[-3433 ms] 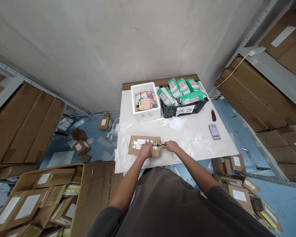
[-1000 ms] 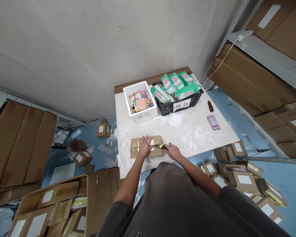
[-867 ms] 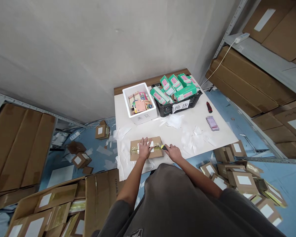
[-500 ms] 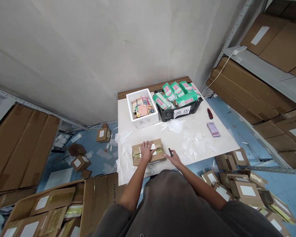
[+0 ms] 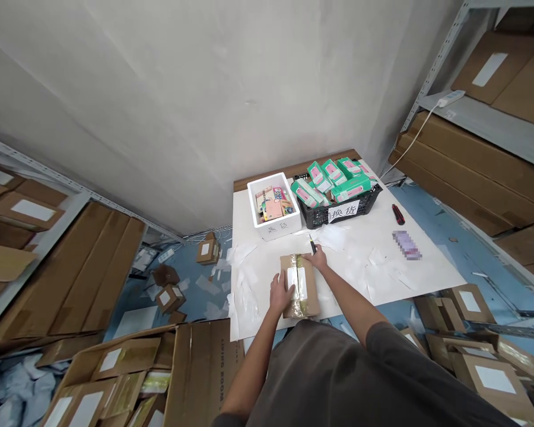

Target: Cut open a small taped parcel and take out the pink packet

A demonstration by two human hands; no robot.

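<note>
A small taped cardboard parcel [image 5: 303, 287] with a white label lies lengthwise near the front edge of the white table [image 5: 378, 284]. My left hand [image 5: 280, 293] rests on its left side, fingers spread flat on the cardboard. At the parcel's far end, my right hand [image 5: 318, 259] is closed round a black utility knife [image 5: 312, 244] with a yellow tip, which points away toward the bins.
A white foam bin [image 5: 273, 204] of small packets and a black crate [image 5: 343, 204] piled with green boxes stand at the table's back. A red knife [image 5: 398, 214] and paper scraps lie on the right. Cardboard boxes [image 5: 120, 373] crowd the floor and shelves.
The parcel has been turned a quarter turn, from lying crosswise to lengthwise. My right hand with the knife moved from the parcel's right end to its far end. The camera view shifted.
</note>
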